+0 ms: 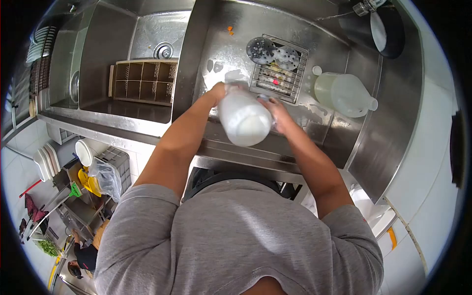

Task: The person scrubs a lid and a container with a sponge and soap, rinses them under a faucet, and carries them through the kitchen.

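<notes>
A translucent white plastic jug (244, 118), wet with suds, is tilted over the front of the steel sink (216, 44). My left hand (218, 92) grips it at its far left end. Against the jug's right side is my right hand (278, 114), its fingers curled around something pale and foamy that I cannot make out. Just beyond, a wire rack (298, 81) lies over food scraps in the sink, with two round foam-covered pieces (260, 50) on it. To the right, another plastic jug (344, 93) lies on its side near a small white cap (316, 71).
A tap (364, 8) and a dark round pan (392, 34) are at the back right. In the left basin sits a divided brown rack (142, 81). Stacked plates (42, 44) stand far left. A person (84, 258) is at the lower left, beyond crates and containers.
</notes>
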`<state>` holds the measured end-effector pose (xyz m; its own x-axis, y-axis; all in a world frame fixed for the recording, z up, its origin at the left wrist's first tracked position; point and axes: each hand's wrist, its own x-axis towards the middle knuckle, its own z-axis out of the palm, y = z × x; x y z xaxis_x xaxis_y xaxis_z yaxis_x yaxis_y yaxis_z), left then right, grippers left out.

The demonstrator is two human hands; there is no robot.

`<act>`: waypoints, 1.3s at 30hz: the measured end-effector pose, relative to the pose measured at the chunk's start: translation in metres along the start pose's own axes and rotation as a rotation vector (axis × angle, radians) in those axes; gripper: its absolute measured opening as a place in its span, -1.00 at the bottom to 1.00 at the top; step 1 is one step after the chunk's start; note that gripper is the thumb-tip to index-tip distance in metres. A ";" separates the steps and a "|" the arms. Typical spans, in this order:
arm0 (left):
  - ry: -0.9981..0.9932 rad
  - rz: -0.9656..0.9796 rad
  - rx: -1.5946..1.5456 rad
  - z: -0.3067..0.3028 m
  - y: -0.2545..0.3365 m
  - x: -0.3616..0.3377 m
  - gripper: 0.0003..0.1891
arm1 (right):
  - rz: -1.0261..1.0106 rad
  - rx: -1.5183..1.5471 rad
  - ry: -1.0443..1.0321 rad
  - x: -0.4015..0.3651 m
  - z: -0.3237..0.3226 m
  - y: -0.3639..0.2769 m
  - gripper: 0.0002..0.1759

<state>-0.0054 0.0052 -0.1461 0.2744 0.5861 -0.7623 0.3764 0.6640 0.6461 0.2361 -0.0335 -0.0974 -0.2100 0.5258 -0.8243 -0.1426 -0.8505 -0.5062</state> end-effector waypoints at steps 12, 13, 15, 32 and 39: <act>0.030 0.179 -0.202 0.028 -0.003 -0.051 -0.44 | -1.219 -1.158 0.278 0.005 0.038 -0.006 -0.60; -0.073 0.037 -0.166 0.026 0.004 -0.064 -0.45 | -0.776 -1.108 0.185 0.023 0.031 -0.017 -0.66; -0.146 -0.047 -0.108 0.030 0.025 -0.078 -0.43 | -0.342 -1.031 0.088 0.038 0.030 -0.012 -0.72; -0.028 0.101 0.581 0.046 0.003 -0.076 -0.51 | -0.534 -1.273 0.055 0.069 0.045 0.000 -0.81; -0.048 0.090 0.682 0.054 -0.013 -0.064 -0.51 | -0.675 -1.510 0.019 0.024 0.056 -0.018 -0.76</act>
<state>0.0205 -0.0659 -0.1076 0.3637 0.5937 -0.7178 0.8184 0.1644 0.5506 0.1793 -0.0051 -0.0936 -0.4918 0.7907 -0.3646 0.8137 0.2684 -0.5156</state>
